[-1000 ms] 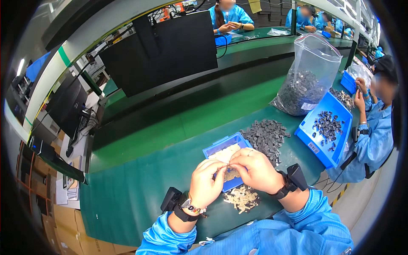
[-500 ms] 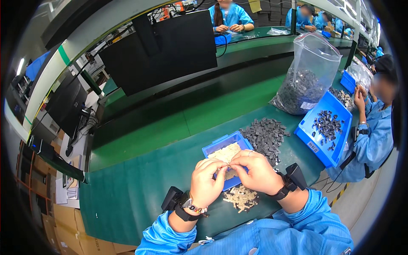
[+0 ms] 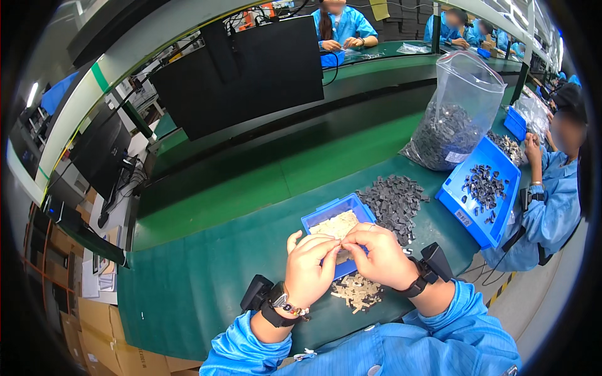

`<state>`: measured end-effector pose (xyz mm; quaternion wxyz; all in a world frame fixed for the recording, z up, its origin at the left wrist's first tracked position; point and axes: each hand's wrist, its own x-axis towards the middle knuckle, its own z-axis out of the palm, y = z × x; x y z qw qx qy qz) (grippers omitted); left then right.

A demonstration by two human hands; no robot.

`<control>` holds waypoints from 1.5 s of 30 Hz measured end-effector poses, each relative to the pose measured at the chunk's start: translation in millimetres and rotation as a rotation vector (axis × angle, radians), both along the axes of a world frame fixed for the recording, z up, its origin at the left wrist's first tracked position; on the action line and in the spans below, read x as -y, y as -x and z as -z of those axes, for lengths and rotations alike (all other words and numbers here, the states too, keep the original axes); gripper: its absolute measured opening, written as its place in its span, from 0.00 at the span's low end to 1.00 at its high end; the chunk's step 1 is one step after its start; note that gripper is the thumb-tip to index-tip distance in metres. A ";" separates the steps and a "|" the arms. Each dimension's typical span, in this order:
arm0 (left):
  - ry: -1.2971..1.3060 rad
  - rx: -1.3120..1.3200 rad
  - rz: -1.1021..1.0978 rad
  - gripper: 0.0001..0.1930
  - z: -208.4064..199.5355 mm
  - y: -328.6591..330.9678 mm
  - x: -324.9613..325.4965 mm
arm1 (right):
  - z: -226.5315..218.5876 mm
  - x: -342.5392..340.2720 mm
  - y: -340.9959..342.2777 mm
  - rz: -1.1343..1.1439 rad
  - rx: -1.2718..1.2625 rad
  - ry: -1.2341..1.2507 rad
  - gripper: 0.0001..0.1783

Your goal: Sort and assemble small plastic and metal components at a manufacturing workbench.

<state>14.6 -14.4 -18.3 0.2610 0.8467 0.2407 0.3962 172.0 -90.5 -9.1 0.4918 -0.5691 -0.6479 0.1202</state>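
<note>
In the head view, the left hand (image 3: pixel 310 266) and the right hand (image 3: pixel 385 255) meet at their fingertips above a small blue tray (image 3: pixel 307 222), thumbs and forefingers pinched together; between them they seem to grip a tiny piece (image 3: pixel 340 244), too small to make out clearly; beige pieces (image 3: pixel 335 224) lie in the tray, and a loose beige pile (image 3: pixel 357 292) sits on the green bench (image 3: pixel 188 282) just below it; a dark heap (image 3: pixel 396 203) lies beside the tray's right side; farther right stand a clear bag (image 3: pixel 448 128) of dark parts and a larger blue tray (image 3: pixel 453 188), tilted, holding black pieces (image 3: pixel 486 188)
</note>
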 end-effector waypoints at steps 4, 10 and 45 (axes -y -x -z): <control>0.013 -0.036 -0.013 0.04 -0.2 0.0 -1.1 | 0.6 -0.8 -0.9 -0.004 0.027 -0.011 0.04; 0.029 -0.062 0.029 0.04 -5.0 -3.6 -5.2 | 0.5 0.1 -0.8 0.025 0.019 0.024 0.03; -0.126 -0.173 -0.139 0.02 11.7 2.7 -9.3 | 17.1 -3.2 -8.5 0.012 -0.051 -0.153 0.04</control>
